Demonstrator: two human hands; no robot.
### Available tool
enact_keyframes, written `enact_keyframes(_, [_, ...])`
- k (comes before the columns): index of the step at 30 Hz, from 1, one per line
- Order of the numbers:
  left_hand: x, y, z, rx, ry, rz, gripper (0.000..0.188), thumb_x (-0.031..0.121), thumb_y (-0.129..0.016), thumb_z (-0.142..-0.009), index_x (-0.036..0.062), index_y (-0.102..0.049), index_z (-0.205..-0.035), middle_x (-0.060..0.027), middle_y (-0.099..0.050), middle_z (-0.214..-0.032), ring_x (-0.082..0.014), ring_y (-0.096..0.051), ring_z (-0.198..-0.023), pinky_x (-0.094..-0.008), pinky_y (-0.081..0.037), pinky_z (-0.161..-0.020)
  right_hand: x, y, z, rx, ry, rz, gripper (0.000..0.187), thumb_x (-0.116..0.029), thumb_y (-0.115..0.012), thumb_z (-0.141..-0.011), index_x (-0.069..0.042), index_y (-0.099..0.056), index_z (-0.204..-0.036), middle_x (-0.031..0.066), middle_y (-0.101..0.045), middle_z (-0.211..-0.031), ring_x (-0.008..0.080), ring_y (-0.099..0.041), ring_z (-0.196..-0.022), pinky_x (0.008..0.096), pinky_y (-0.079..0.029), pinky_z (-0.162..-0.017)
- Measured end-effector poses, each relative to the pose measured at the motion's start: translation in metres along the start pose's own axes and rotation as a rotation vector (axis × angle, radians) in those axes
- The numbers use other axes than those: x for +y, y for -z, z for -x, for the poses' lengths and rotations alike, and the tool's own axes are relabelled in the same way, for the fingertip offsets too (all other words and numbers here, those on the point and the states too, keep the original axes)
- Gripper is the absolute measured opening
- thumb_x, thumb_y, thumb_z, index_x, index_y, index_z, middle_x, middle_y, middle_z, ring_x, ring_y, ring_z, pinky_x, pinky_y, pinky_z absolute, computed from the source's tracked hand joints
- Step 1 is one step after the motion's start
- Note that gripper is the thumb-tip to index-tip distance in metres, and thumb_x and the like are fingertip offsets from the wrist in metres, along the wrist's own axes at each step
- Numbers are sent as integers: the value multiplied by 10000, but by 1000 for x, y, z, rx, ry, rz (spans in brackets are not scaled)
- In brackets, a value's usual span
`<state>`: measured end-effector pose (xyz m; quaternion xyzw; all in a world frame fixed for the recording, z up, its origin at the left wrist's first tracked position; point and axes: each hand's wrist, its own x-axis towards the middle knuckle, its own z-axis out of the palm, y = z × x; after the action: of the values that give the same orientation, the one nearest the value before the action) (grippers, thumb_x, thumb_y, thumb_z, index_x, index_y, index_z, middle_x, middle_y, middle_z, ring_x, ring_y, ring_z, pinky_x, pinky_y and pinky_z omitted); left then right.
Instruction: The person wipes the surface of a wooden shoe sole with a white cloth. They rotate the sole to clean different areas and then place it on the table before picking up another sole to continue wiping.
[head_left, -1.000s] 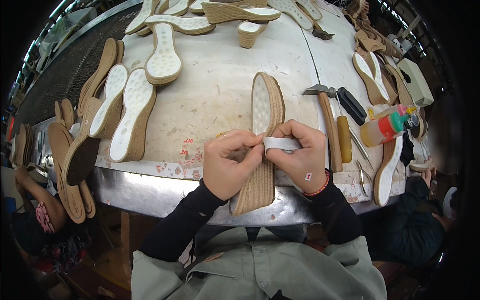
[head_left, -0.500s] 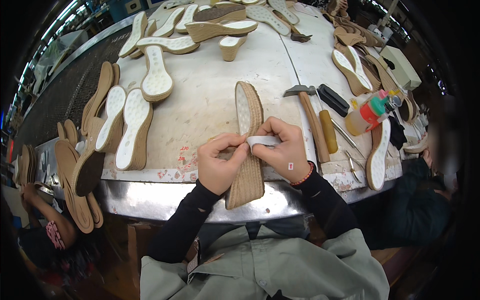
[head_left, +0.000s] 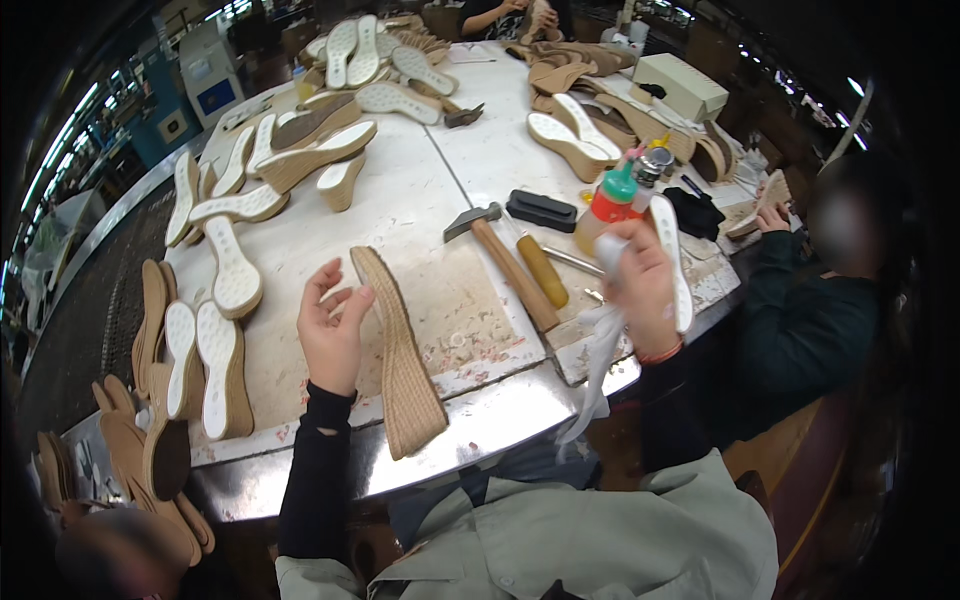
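Note:
A tan, rope-wrapped wedge shoe sole [head_left: 408,375] lies on its side at the table's front edge. Just left of its narrow end, my left hand [head_left: 333,325] is raised with fingers loosely curled and apart, holding nothing. My right hand [head_left: 648,295], slightly blurred, is off to the right in front of a squeeze bottle [head_left: 612,200] with a green cap. From its closed fingers a thin white cloth strip [head_left: 597,375] hangs past the table edge. Part of the white material is bunched around the fingertips.
Between my hands lie a hammer [head_left: 512,270], a yellow-handled tool [head_left: 542,272] and a black brush-like block [head_left: 541,210]. More wedge soles [head_left: 228,370] are at the left and back. A co-worker [head_left: 820,300] sits at the right; another person [head_left: 510,15] works at the far end.
Both hands have left the wedge sole, which now rests alone on the table. My right hand has swung right with the white strip; my left has moved left and opened. The view has shifted.

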<state>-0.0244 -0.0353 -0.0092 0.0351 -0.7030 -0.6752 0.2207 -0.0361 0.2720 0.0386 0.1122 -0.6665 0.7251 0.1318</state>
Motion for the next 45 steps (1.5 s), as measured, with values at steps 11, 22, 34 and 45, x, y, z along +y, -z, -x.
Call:
enact_keyframes(11, [-19,-25,-26,-88,200,265,564,186,-619,-829,11,-366,-1302,-61,-548,-925,-145,-569,-808,-266,-476,-701,26,137,-154,505,-189,323,392,-206,-742,-719,30,-503,-923,30,-486,-621,102,-425,-406,271,-330,-353])
enact_keyframes(22, [-35,0,-27,133,244,513,451,287,-493,-858,121,-385,-1263,-77,-539,-860,-193,-580,-744,-346,-516,-642,51,172,-178,412,-303,487,298,-288,-743,-709,-16,-621,-698,47,-547,-602,154,-486,-440,299,-352,-394])
enact_keyframes(34, [-25,-8,-26,61,128,476,391,190,-515,-818,66,-442,-1181,-80,-523,-830,-170,-572,-667,-287,-490,-589,7,187,-131,548,359,194,268,-149,-622,-863,5,-514,-1055,85,-572,-822,100,-483,-483,211,-376,-393])
enact_keyframes(45, [-25,-13,-26,70,55,414,250,52,-586,-765,35,-487,-994,-23,-518,-766,-83,-497,-683,-230,-415,-611,43,-127,9,-643,154,257,172,-9,-654,-701,18,-610,-864,33,-606,-757,95,-579,-673,232,-466,-600])
